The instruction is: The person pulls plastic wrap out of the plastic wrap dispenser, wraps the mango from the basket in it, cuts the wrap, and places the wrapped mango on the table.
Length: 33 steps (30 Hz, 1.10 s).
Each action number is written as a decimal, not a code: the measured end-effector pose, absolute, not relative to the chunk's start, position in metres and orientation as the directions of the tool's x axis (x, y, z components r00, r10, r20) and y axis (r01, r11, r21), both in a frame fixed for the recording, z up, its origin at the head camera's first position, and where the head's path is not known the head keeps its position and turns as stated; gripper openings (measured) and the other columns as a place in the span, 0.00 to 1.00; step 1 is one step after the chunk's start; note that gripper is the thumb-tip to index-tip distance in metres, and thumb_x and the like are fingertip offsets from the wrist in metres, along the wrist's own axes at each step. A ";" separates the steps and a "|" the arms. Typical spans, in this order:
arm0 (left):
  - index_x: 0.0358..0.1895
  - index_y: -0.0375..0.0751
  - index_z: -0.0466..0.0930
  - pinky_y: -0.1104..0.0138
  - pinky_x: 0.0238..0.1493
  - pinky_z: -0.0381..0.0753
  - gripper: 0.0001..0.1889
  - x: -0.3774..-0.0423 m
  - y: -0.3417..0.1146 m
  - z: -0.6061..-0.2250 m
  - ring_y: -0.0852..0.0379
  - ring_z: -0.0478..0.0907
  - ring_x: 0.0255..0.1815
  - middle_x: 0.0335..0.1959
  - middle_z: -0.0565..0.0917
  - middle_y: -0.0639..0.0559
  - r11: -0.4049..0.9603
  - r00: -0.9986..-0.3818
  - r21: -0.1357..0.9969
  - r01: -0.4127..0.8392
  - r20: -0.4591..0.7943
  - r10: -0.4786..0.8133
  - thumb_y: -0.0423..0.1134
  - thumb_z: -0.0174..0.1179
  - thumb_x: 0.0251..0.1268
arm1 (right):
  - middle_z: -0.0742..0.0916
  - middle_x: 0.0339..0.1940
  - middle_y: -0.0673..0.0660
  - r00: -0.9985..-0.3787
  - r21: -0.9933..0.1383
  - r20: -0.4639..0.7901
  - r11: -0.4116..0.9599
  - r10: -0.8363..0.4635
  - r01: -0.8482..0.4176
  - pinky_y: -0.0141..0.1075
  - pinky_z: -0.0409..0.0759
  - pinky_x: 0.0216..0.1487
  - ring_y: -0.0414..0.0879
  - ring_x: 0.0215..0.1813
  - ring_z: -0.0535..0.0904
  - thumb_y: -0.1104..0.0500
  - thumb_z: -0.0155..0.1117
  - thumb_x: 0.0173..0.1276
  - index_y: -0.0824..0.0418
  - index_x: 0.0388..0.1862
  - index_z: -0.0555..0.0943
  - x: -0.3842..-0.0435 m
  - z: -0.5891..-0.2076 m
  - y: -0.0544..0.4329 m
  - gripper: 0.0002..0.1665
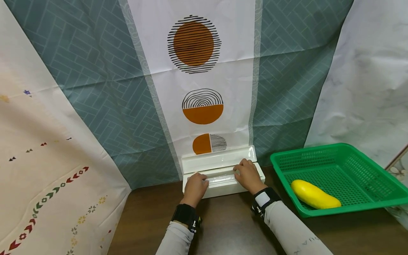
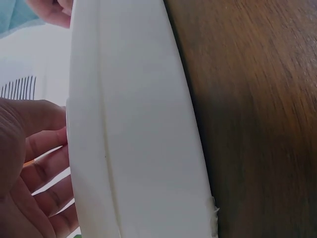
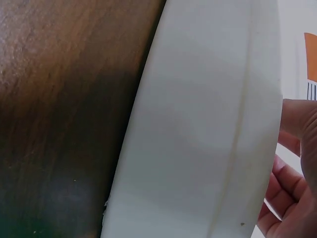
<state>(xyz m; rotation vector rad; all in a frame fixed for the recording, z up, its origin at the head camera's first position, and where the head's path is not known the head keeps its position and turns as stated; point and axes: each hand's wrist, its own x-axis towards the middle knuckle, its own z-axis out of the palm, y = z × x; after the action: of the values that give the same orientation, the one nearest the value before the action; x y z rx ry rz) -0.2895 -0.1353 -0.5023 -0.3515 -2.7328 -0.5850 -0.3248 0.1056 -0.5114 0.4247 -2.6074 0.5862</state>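
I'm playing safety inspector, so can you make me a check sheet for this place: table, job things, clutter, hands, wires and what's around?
Surface: brown wood-grain table.
Job's things: white box, lid tipped back; clear, shiny film inside.
Clutter: green basket right of the box, holding a yellow vegetable.
Hands: left hand and right hand at the open box; what the fingertips touch is hidden.
Cables: nothing seen.
Surroundings: patterned cloth behind the table.

This is a screened-off corner — patterned hangings (image 1: pixel 105 99) rise around a wood-grain table (image 1: pixel 143 221).
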 end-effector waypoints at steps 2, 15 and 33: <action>0.47 0.40 0.89 0.53 0.50 0.81 0.11 -0.290 -0.134 -0.502 0.46 0.84 0.44 0.41 0.88 0.46 0.881 -0.923 0.372 0.292 0.349 0.159 0.38 0.63 0.67 | 0.79 0.36 0.57 -0.863 -0.332 0.465 0.865 -0.197 -0.376 0.45 0.72 0.44 0.53 0.40 0.72 0.60 0.75 0.59 0.57 0.39 0.90 -0.326 -0.510 0.106 0.09; 0.43 0.39 0.90 0.53 0.47 0.82 0.09 -0.290 -0.130 -0.506 0.44 0.83 0.42 0.39 0.87 0.45 0.872 -0.920 0.405 0.276 0.373 0.118 0.37 0.63 0.66 | 0.79 0.34 0.57 -0.858 -0.312 0.471 0.871 -0.205 -0.379 0.45 0.73 0.40 0.53 0.38 0.72 0.64 0.74 0.59 0.58 0.30 0.86 -0.327 -0.513 0.106 0.03; 0.31 0.41 0.89 0.55 0.35 0.82 0.03 -0.294 -0.126 -0.507 0.46 0.83 0.35 0.32 0.86 0.46 0.885 -0.925 0.431 0.174 0.379 -0.003 0.33 0.67 0.61 | 0.88 0.33 0.54 -0.870 -0.341 0.432 0.850 -0.236 -0.400 0.52 0.74 0.52 0.53 0.43 0.79 0.61 0.69 0.65 0.56 0.32 0.81 -0.320 -0.510 0.110 0.04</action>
<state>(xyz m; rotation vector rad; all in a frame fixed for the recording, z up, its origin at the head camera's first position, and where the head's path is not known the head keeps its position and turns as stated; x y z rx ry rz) -0.2945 -0.1259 -0.5074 -0.1263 -2.6804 -0.6619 -0.3195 0.1104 -0.5097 0.4741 -2.6487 0.6045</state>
